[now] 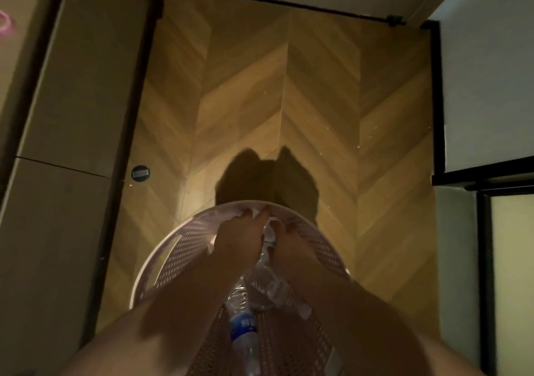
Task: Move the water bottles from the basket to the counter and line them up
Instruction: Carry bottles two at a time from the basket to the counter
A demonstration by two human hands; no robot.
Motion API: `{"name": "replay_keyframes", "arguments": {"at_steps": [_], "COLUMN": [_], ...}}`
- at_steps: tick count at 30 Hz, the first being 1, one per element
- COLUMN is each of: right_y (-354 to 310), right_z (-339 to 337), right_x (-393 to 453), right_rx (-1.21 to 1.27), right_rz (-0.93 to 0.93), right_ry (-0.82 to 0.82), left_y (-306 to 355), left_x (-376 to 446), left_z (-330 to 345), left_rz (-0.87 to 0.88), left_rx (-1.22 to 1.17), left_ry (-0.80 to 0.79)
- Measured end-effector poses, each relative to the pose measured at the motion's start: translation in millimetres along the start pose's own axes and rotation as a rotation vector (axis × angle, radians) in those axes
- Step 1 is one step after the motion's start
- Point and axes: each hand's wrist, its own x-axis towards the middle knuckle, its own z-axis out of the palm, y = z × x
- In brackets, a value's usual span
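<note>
1. A wooden floor [289, 92] with a chevron pattern fills most of the view, seen from above in dim light, with a dark shadow cast on it just beyond the basket.
2. Tall beige cabinet fronts [75, 86] run along the floor's left edge; a pale wall with a black-framed panel [485, 92] runs along its right edge.
3. A round pink perforated plastic basket [179, 248] sits at the bottom centre of the view, over the floor, and both forearms reach into it.
4. The left hand [238, 238] lies at the basket's far rim, fingers curled down over something pale; what it grips cannot be told.
5. The right hand [293, 241] sits just beside the left, fingers bent downward; its grasp is also unclear.
6. Clear plastic water bottles [267, 287] lie piled inside the basket between the two forearms, some crumpled.
7. One bottle with a blue label [242, 328] lies nearest the viewer, toward the basket's near edge.
8. A small round metal fitting [140, 172] sits on the floor by the left cabinets.
</note>
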Motion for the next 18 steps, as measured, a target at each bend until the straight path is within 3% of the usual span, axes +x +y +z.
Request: {"name": "replay_keyframes", "arguments": {"at_steps": [5, 9, 13, 18], "right_y": [-5, -15, -19, -28], "right_z": [15, 2, -20, -77], "right_x": [17, -7, -47, -127], "right_rx": [-0.024, -0.212, -0.109, -0.076], "right_rz": [0.069, 0.046, 0.039, -0.007], "right_ry": [0.055, 0.039, -0.002, 0.018], "left_y": [-2, -5, -18, -15], "left_x": [-4, -35, -75, -154], "left_z": [-1, -6, -31, -89], "left_rz": [-0.052, -0.097, -0.174, -0.154], "left_rx": [0.037, 0.056, -0.116, -0.332], "left_ry": [0.136, 0.096, 0.053, 0.193]}}
